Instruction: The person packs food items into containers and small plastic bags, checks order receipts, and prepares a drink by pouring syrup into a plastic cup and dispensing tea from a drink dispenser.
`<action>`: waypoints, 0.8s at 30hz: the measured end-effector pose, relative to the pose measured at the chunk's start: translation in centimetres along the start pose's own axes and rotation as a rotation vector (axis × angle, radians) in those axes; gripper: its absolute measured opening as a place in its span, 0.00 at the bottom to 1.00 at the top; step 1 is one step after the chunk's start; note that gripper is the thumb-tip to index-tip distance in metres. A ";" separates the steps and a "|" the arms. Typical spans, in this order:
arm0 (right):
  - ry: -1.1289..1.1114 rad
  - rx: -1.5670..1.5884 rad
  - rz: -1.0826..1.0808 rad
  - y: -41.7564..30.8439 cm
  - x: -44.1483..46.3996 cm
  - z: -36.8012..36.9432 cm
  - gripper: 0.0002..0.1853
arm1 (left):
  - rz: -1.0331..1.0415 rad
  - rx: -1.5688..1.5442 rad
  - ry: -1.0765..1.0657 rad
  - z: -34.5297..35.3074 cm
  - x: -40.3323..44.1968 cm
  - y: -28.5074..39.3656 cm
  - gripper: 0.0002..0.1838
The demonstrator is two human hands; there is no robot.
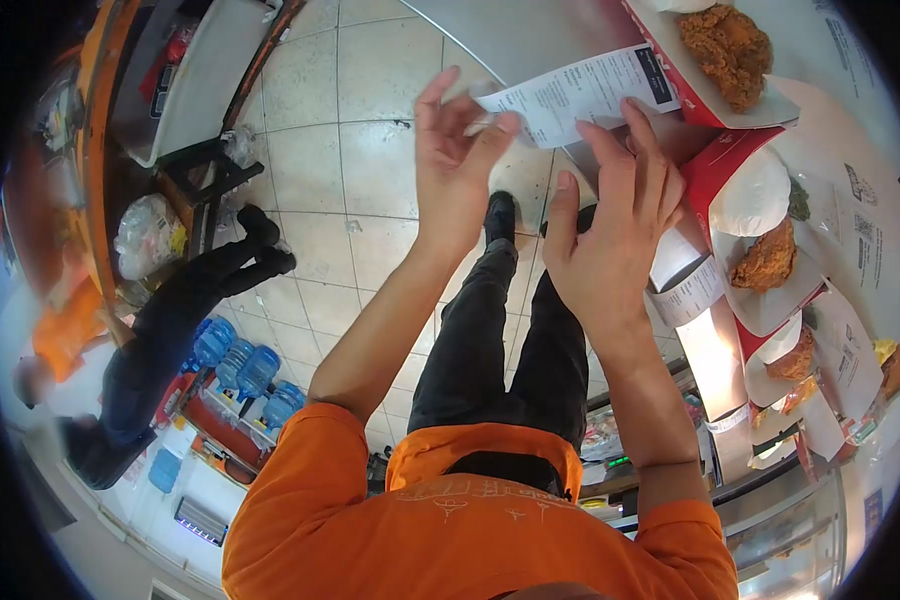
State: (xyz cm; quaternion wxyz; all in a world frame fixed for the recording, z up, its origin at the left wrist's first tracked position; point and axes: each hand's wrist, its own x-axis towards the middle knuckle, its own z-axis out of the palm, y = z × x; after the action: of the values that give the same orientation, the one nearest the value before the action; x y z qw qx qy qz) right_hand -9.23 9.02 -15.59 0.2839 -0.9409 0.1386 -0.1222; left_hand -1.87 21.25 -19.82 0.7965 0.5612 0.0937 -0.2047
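Forearms (pixel 395 320) stretch up-frame, right hand (pixel 615 225) spread at the lower edge of a long white paper receipt (pixel 580 98), left hand (pixel 455 170) loosely curled, can't tell if pinching. Receipt's upper centre-right, kinda slanted, tiny print, black end block (pixel 654 76).

The receipt (pixel 575 98) is white with black print, the box (pixel 715 172) red outside, chicken (pixel 727 57) golden-brown, shirt (pixel 470 545) orange.
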 end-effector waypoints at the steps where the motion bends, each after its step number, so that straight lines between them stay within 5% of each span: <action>1: 0.007 0.020 0.002 0.1 0.0 0.1 0.25 | 0.211 0.207 0.099 -0.2 0.5 0.3 0.34; 3: 0.008 0.017 0.002 0.2 0.0 0.0 0.25 | 0.645 0.476 0.254 0.1 2.1 1.4 0.29; 4: 0.005 0.020 0.004 0.2 0.0 -0.1 0.25 | 0.650 0.467 0.245 0.9 2.7 3.2 0.29; 6: 0.020 -0.015 0.002 0.0 0.2 -0.1 0.25 | 0.475 0.557 -0.002 3.4 3.8 7.3 0.20; 8: 0.037 -0.046 0.003 -0.4 0.2 -0.3 0.26 | 0.387 0.626 -0.122 5.9 6.1 8.0 0.25; 10: 0.042 -0.032 0.050 -0.8 0.6 -0.6 0.25 | -0.046 0.887 -0.355 7.9 8.4 8.1 0.27; 17: 0.063 -0.053 0.147 -2.3 1.6 -1.2 0.26 | -0.084 0.925 -0.423 10.5 7.9 10.0 0.20; 24: 0.201 -0.007 0.139 -3.1 0.9 -1.5 0.18 | -0.142 0.802 -0.418 7.5 6.9 8.9 0.32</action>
State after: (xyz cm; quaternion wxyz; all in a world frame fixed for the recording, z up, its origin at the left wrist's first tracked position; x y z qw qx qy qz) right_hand -8.23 10.41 -12.48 0.2729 -0.9131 0.2318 -0.1953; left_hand 7.62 15.29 -12.17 0.5022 0.7640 -0.1174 -0.3876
